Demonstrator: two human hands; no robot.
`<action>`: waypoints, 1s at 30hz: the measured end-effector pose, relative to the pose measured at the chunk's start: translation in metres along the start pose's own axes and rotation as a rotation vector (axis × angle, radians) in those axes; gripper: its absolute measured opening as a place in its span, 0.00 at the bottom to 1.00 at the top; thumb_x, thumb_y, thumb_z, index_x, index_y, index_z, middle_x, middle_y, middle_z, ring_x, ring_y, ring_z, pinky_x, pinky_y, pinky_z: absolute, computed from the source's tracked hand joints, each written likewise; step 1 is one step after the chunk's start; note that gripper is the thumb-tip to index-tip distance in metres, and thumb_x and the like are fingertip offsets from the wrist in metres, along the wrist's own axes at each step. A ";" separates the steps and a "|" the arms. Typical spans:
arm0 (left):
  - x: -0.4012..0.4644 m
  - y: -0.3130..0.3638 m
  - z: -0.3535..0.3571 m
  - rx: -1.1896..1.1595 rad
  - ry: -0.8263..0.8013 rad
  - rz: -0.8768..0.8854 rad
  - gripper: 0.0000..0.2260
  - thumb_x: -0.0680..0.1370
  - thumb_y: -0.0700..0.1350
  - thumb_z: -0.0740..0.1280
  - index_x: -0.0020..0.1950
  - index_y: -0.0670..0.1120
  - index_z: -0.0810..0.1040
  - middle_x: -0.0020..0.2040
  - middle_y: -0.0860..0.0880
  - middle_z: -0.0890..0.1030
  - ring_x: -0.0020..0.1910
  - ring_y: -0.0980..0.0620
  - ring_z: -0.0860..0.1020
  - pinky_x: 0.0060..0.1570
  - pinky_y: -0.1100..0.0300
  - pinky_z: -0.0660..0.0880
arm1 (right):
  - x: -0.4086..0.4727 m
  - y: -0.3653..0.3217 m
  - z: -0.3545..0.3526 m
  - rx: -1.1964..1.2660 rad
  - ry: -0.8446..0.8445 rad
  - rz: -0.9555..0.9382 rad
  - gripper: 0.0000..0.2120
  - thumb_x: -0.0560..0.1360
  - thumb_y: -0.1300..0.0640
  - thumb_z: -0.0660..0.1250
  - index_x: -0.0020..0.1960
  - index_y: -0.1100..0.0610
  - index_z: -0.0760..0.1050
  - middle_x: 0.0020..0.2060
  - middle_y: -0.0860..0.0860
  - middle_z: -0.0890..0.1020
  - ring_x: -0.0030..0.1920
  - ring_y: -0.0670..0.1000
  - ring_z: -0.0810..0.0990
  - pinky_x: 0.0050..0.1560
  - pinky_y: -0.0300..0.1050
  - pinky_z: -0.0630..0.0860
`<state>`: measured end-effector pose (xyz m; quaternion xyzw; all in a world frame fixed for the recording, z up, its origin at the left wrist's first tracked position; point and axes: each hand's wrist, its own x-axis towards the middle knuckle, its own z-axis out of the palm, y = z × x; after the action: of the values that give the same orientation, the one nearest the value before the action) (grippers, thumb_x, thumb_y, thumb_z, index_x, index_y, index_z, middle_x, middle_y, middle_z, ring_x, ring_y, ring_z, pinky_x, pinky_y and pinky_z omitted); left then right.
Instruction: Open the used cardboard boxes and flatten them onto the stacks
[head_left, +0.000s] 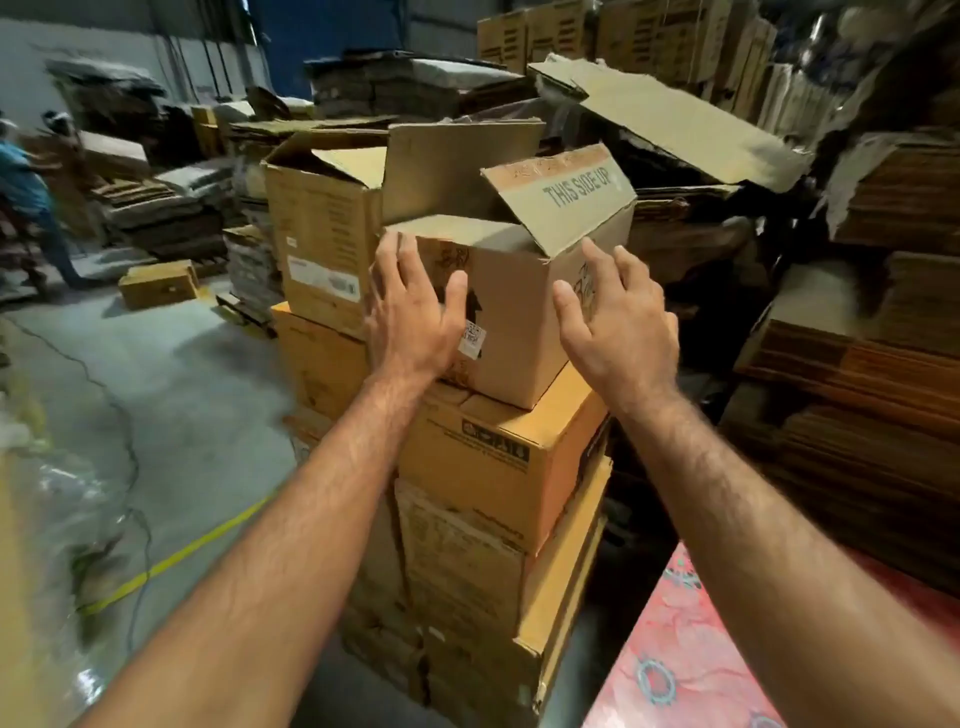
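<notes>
A brown cardboard box (514, 312) with its top flaps raised sits on top of a pile of orange boxes (498, 457); one flap reads "THIS SIDE UP". My left hand (410, 306) lies flat with spread fingers against the box's left front face. My right hand (613, 317) reaches the box's right face with fingers straight and spread; whether it touches is unclear. Neither hand grips anything.
A taller open box (322, 234) stands just left behind. Stacks of flattened cardboard (893, 374) fill the right side and back. A person in blue (31, 202) stands far left on the grey floor (171, 395). A red patterned surface (691, 649) lies at bottom right.
</notes>
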<state>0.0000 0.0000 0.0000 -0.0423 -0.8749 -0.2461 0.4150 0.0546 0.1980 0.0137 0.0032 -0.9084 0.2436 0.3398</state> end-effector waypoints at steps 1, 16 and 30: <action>0.010 -0.011 0.000 -0.031 0.011 -0.049 0.35 0.81 0.61 0.56 0.81 0.41 0.57 0.81 0.42 0.57 0.76 0.43 0.63 0.69 0.38 0.69 | 0.005 -0.007 0.007 0.008 0.008 0.008 0.29 0.83 0.37 0.56 0.82 0.44 0.60 0.80 0.54 0.63 0.77 0.57 0.64 0.71 0.65 0.66; 0.078 -0.053 0.021 -0.655 -0.138 -0.119 0.18 0.85 0.58 0.58 0.56 0.47 0.81 0.61 0.49 0.65 0.54 0.58 0.71 0.41 0.78 0.72 | 0.026 -0.053 0.070 0.246 0.110 0.324 0.17 0.82 0.33 0.56 0.65 0.40 0.68 0.72 0.52 0.70 0.63 0.52 0.77 0.50 0.46 0.70; 0.068 -0.040 0.020 -1.034 -0.382 -0.709 0.40 0.70 0.64 0.76 0.77 0.53 0.65 0.66 0.52 0.76 0.59 0.52 0.75 0.58 0.48 0.76 | 0.031 -0.066 0.078 0.756 0.315 0.707 0.37 0.73 0.34 0.72 0.76 0.39 0.59 0.65 0.47 0.76 0.62 0.50 0.77 0.60 0.52 0.76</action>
<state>-0.0692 -0.0346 0.0243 0.0117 -0.6629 -0.7451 0.0720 -0.0060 0.1103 0.0115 -0.2173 -0.6412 0.6504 0.3444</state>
